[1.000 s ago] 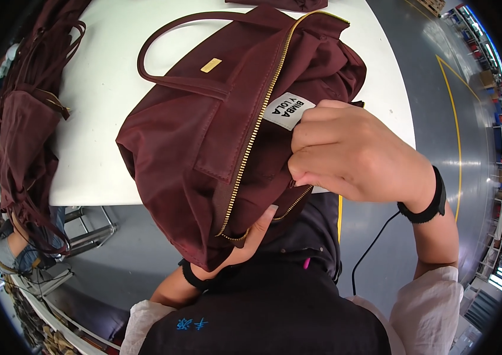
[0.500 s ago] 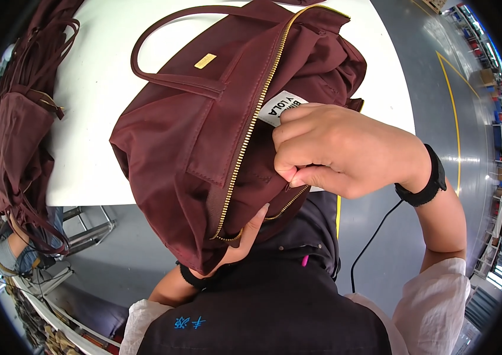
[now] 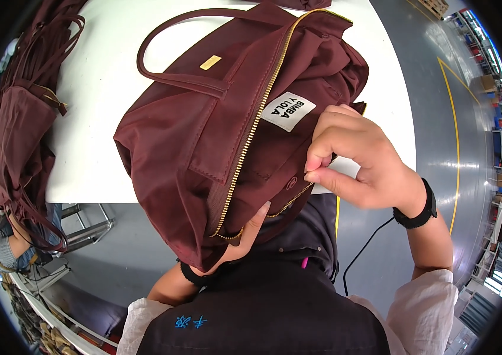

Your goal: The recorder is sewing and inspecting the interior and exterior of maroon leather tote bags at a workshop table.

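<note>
A dark maroon fabric handbag (image 3: 162, 142) lies tilted over the table's near edge, its top unzipped and gaping toward me. Gold zipper teeth (image 3: 244, 142) run along both sides of the mouth. Inside, a white sewn-in label (image 3: 287, 112) and a small round emblem (image 3: 291, 183) show on the lining. My left hand (image 3: 246, 238) grips the bag's near lower corner, thumb over the zipper end and fingers hidden beneath. At the right side of the opening, my right hand (image 3: 360, 157) is closed in a pinch just beside the emblem. Anything between those fingertips is too small to make out.
A white table (image 3: 91, 136) carries the bag. More maroon bags (image 3: 23, 124) hang at its left edge, and another maroon piece lies at the far edge. A metal-framed stool (image 3: 88, 228) stands below left. Another person's arm (image 3: 17, 239) shows there. A black cable (image 3: 360, 254) hangs at right.
My right hand has drawn back to the right, still pinched, uncovering the white label and the round emblem. My left hand keeps its hold on the bag, which has barely shifted.
</note>
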`<state>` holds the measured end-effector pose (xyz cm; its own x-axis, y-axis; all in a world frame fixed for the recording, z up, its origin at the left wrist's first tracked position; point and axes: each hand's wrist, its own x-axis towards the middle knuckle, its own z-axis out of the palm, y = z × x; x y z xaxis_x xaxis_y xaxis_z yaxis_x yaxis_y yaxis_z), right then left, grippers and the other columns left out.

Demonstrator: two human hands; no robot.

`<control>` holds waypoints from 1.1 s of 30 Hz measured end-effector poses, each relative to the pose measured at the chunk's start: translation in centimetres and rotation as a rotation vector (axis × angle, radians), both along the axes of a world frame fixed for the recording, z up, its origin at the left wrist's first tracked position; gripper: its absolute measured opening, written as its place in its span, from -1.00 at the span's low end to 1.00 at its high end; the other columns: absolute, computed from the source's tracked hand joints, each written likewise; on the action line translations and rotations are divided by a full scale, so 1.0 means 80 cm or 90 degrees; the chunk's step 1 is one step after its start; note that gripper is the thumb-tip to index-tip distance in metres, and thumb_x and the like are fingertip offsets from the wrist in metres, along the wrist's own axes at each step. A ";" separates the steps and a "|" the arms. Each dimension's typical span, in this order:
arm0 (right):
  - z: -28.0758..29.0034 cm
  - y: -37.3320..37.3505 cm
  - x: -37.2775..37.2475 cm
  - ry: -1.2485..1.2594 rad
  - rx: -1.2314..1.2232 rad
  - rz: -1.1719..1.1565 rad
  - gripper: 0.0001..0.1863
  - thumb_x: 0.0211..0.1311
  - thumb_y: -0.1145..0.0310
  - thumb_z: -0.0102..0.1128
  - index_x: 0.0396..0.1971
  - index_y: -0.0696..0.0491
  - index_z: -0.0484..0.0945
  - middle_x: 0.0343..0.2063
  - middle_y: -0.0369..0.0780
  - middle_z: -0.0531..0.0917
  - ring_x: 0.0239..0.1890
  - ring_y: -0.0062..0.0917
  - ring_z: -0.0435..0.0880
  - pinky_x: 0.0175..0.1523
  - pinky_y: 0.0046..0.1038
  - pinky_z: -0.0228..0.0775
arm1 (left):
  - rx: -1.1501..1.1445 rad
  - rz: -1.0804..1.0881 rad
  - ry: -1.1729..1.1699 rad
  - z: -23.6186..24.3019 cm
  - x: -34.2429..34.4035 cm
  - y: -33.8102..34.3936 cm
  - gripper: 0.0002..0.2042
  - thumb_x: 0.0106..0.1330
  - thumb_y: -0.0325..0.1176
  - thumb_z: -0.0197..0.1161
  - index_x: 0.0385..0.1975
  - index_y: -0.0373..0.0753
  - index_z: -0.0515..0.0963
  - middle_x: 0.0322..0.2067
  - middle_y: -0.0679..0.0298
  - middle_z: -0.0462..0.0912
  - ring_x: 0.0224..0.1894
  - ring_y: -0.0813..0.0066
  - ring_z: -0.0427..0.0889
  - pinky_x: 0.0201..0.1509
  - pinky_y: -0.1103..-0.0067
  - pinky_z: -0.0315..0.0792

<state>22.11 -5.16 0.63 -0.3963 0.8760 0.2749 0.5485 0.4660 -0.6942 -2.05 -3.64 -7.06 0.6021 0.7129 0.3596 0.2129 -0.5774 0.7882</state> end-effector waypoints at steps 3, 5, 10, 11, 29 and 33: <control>0.001 -0.011 -0.020 0.105 -0.051 -0.086 -0.82 -0.08 0.46 0.35 -0.58 0.08 0.46 -0.58 -0.33 0.44 -0.51 -0.57 0.38 -0.36 -0.53 0.20 | -0.040 -0.015 -0.004 -0.006 0.002 -0.001 -0.72 0.15 -0.36 0.29 -0.15 -0.29 0.53 -0.20 0.18 0.59 -0.22 0.29 0.60 -0.13 0.46 0.44; -0.004 -0.016 -0.033 0.117 -0.112 -0.200 -0.79 -0.06 0.44 0.38 -0.59 0.09 0.45 -0.59 -0.36 0.44 -0.51 -0.65 0.36 -0.39 -0.59 0.21 | -0.066 0.000 0.000 0.007 0.007 -0.001 -0.71 0.15 -0.35 0.29 -0.14 -0.30 0.53 -0.21 0.18 0.59 -0.22 0.29 0.60 -0.14 0.46 0.44; -0.006 -0.018 -0.039 0.192 -0.177 -0.321 -0.78 -0.08 0.44 0.38 -0.61 0.12 0.46 -0.61 -0.34 0.44 -0.54 -0.65 0.35 -0.43 -0.59 0.22 | -0.055 0.008 -0.014 0.013 0.007 -0.002 -0.68 0.16 -0.34 0.29 -0.12 -0.31 0.51 -0.21 0.19 0.58 -0.21 0.30 0.59 -0.14 0.46 0.43; -0.008 -0.019 -0.037 0.208 -0.154 -0.341 -0.79 -0.07 0.45 0.37 -0.60 0.13 0.46 -0.61 -0.34 0.44 -0.53 -0.67 0.35 -0.42 -0.61 0.22 | -0.025 0.011 -0.014 0.012 0.005 -0.002 -0.68 0.16 -0.33 0.29 -0.12 -0.31 0.51 -0.21 0.19 0.58 -0.21 0.29 0.59 -0.13 0.46 0.43; -0.017 -0.042 -0.038 0.077 0.103 -0.260 -0.85 -0.19 0.55 0.36 -0.53 0.09 0.60 -0.57 -0.29 0.56 -0.55 -0.49 0.46 -0.42 -0.51 0.24 | 0.004 0.006 -0.032 0.011 0.008 -0.001 -0.68 0.17 -0.33 0.28 -0.11 -0.32 0.51 -0.18 0.17 0.57 -0.17 0.27 0.58 -0.07 0.45 0.41; -0.017 -0.041 -0.039 0.033 0.164 -0.255 -0.84 -0.24 0.51 0.39 -0.55 0.07 0.59 -0.58 -0.31 0.55 -0.55 -0.49 0.44 -0.42 -0.49 0.20 | -0.015 0.017 -0.049 0.012 0.008 -0.002 -0.68 0.18 -0.32 0.28 -0.11 -0.32 0.51 -0.18 0.17 0.57 -0.18 0.27 0.58 -0.07 0.46 0.41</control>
<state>18.98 -8.42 -0.72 -0.0212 0.8577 0.5138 0.6876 0.3856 -0.6153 -1.42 -3.81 -6.12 0.5541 0.7370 0.3870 0.1667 -0.5537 0.8159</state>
